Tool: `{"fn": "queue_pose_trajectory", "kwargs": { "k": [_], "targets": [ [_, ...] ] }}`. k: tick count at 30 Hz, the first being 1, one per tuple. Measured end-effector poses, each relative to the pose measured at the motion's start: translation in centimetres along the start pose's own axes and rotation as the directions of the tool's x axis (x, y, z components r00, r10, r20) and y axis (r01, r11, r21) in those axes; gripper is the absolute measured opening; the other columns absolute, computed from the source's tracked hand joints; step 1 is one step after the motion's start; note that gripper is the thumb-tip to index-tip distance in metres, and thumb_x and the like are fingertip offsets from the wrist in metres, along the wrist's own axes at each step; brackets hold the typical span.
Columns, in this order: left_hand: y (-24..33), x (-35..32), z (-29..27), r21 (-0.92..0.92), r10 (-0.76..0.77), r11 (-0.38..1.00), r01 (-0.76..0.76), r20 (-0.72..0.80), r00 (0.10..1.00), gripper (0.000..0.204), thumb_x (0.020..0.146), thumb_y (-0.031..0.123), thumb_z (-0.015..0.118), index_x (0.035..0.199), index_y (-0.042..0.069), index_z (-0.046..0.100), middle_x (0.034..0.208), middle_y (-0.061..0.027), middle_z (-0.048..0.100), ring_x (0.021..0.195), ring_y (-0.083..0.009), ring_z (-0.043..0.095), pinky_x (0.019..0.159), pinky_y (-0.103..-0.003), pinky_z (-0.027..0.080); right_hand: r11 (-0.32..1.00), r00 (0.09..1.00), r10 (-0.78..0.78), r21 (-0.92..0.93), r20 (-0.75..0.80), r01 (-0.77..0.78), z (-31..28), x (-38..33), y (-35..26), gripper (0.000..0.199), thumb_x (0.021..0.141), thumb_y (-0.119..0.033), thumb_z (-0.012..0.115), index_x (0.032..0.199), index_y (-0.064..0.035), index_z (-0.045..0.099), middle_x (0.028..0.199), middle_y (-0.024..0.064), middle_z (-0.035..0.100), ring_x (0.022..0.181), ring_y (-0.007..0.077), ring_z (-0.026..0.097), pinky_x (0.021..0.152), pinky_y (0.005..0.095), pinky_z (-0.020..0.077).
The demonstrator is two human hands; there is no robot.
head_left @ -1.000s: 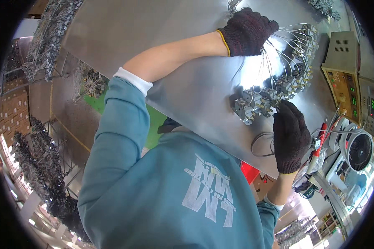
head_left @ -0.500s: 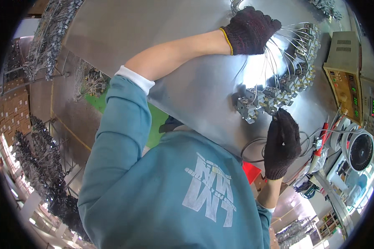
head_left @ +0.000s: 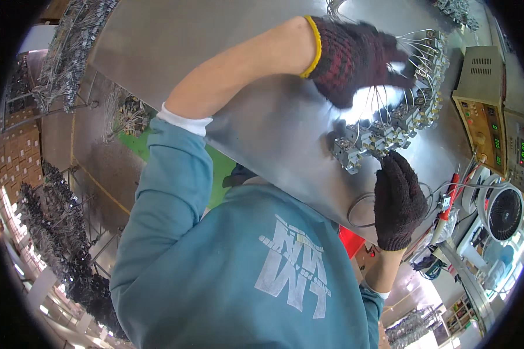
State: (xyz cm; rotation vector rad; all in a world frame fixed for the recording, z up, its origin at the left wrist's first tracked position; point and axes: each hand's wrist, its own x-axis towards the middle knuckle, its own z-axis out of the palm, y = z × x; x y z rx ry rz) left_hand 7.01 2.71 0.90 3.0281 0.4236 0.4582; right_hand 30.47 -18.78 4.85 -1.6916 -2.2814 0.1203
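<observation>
The left hand (head_left: pixel 355 58), gloved and blurred, is closing its grip on a fan of thin wires (head_left: pixel 416 55). The right hand (head_left: pixel 397 200) is pinching the small metal parts (head_left: pixel 384 131) at the wire ends, lying on the steel counter (head_left: pixel 262 122). Both forearms are reaching upward.

Off to the side there's a beige bench power supply (head_left: pixel 488 110) with green digit readouts, a small white desk fan (head_left: pixel 503 212) below it, red-handled probes (head_left: pixel 448 200) nearby, and racks of wired parts (head_left: pixel 70 52) across the floor.
</observation>
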Motion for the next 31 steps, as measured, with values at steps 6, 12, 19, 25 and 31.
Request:
{"fn": "queue_pose_trajectory", "kwargs": {
  "k": [6, 12, 19, 25, 31],
  "targets": [
    [5.2, 1.4, 0.2, -0.160, 0.168, 0.972, -0.174, -0.051, 0.984, 0.114, 0.057, 0.050, 0.096, 0.157, 0.014, 0.054, 0.165, -0.0191, 0.044, 0.154, -0.0391, 0.040, 0.127, -0.052, 0.032, 0.999, 0.999, 0.023, 0.028, 0.036, -0.024, -0.7, 0.5, 0.2, 0.033, 0.092, -0.004, 0.079, 0.124, -0.0100, 0.076, 0.126, 0.0156, 0.076, 0.105, 0.0352, 0.077, 0.087, 0.0415, 0.0617],
    [4.2, 3.0, 3.5, -0.200, 0.176, 0.959, -0.199, -0.128, 0.976, 0.103, 0.061, 0.053, 0.091, 0.148, 0.009, 0.059, 0.152, -0.0198, 0.057, 0.147, -0.0372, 0.049, 0.124, -0.052, 0.035, 0.994, 0.994, 0.109, 0.031, 0.011, -0.109, -1.0, 1.3, 0.7, 0.029, 0.097, -0.001, 0.074, 0.125, -0.0078, 0.075, 0.126, 0.0162, 0.076, 0.111, 0.0340, 0.076, 0.092, 0.0419, 0.0610],
    [4.7, 2.8, 4.0, -0.289, 0.097, 0.941, -0.178, -0.274, 0.957, 0.098, 0.058, 0.053, 0.092, 0.138, 0.005, 0.065, 0.140, -0.0205, 0.064, 0.137, -0.0375, 0.057, 0.120, -0.050, 0.040, 0.909, 0.970, 0.242, 0.356, -0.021, -0.219, 0.0, 1.6, 0.5, 0.027, 0.097, 0.004, 0.072, 0.124, -0.0006, 0.074, 0.123, 0.0171, 0.076, 0.112, 0.0277, 0.075, 0.097, 0.0383, 0.0581],
    [4.6, 2.8, 4.0, -0.266, 0.096, 0.946, -0.185, -0.314, 0.945, 0.098, 0.056, 0.053, 0.094, 0.136, 0.005, 0.065, 0.138, -0.0184, 0.065, 0.136, -0.0368, 0.058, 0.119, -0.050, 0.041, 0.989, 0.994, 0.107, 0.100, 0.004, -0.107, -0.8, 2.6, -0.2, 0.028, 0.095, 0.001, 0.075, 0.122, -0.0057, 0.075, 0.122, 0.0172, 0.076, 0.110, 0.0334, 0.076, 0.093, 0.0401, 0.0602],
    [4.5, 2.6, 2.3, -0.300, 0.082, 0.952, -0.066, 0.039, 0.996, 0.118, 0.069, 0.057, 0.091, 0.165, 0.010, 0.041, 0.171, -0.0174, 0.039, 0.159, -0.0323, 0.037, 0.124, -0.054, 0.038, 0.999, 0.989, 0.004, -0.041, 0.150, 0.003, -1.8, 3.2, 0.2, 0.029, 0.099, -0.007, 0.073, 0.128, -0.0108, 0.075, 0.131, 0.0190, 0.074, 0.113, 0.0345, 0.076, 0.090, 0.0428, 0.0617]
  ]
}}
